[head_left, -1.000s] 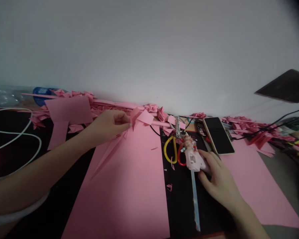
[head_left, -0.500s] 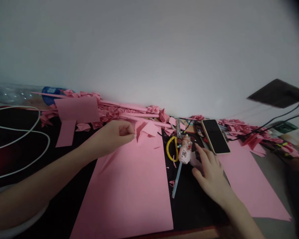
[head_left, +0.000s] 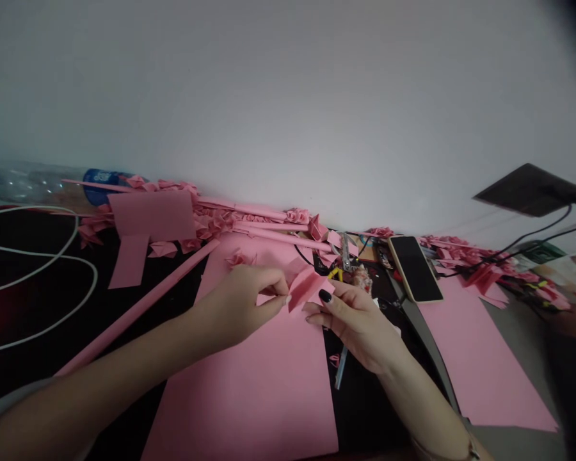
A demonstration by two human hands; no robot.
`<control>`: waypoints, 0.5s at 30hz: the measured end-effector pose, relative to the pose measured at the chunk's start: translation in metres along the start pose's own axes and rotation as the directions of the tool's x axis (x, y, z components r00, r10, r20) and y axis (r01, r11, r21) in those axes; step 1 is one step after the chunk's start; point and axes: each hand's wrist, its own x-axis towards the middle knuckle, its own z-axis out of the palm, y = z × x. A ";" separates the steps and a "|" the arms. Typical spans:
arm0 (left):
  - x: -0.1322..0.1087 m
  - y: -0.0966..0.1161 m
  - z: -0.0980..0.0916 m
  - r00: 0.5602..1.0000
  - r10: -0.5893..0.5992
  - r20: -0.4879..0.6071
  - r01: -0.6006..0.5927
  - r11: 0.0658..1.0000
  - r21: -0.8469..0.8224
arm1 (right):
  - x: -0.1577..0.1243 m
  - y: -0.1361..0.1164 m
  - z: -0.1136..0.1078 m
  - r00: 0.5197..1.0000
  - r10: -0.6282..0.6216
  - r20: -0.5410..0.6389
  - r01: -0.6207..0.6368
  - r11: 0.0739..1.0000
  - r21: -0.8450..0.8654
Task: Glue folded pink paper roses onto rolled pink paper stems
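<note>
My left hand (head_left: 242, 304) and my right hand (head_left: 352, 317) meet above the middle of the desk and both pinch a small folded piece of pink paper (head_left: 306, 287). Under them lies a large pink paper sheet (head_left: 249, 378) on the black desk top. Just behind my right hand are the pink glue gun (head_left: 362, 276) and yellow-handled scissors (head_left: 336, 273), mostly hidden by the hand. The clear glue stick (head_left: 340, 374) pokes out below my right wrist.
A phone (head_left: 414, 267) lies face up at the right, beside another pink sheet (head_left: 480, 358). Folded pink paper roses and rolled pink stems (head_left: 269, 227) line the wall. A long pink paper strip (head_left: 139, 307), white cable (head_left: 38, 269) and plastic bottle (head_left: 33, 182) are at the left.
My right hand left the glue gun and moved left to the folded paper. My left hand brought that paper nearer and to the right. Both hands now grip it.
</note>
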 end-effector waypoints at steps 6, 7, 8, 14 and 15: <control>0.001 -0.002 0.005 0.995 0.099 0.035 -0.103 0.985 0.137 | 0.004 0.004 -0.002 0.999 0.024 -0.045 -0.023 0.999 0.025; 0.002 -0.002 0.006 0.992 0.122 0.037 -0.127 0.981 0.146 | 0.005 0.004 -0.002 0.999 0.023 -0.047 -0.021 0.999 0.033; 0.002 -0.002 0.006 0.989 0.145 0.038 -0.149 0.979 0.142 | 0.006 0.005 -0.002 0.999 0.019 -0.049 -0.017 0.999 0.041; 0.006 0.001 0.002 0.997 0.022 -0.069 -0.028 0.995 -0.095 | 0.009 0.007 -0.006 0.989 -0.067 -0.131 0.064 0.998 -0.025; 0.007 0.001 0.002 0.996 -0.026 -0.088 0.012 0.988 -0.157 | 0.009 0.008 -0.007 0.987 -0.081 -0.140 0.076 0.996 -0.041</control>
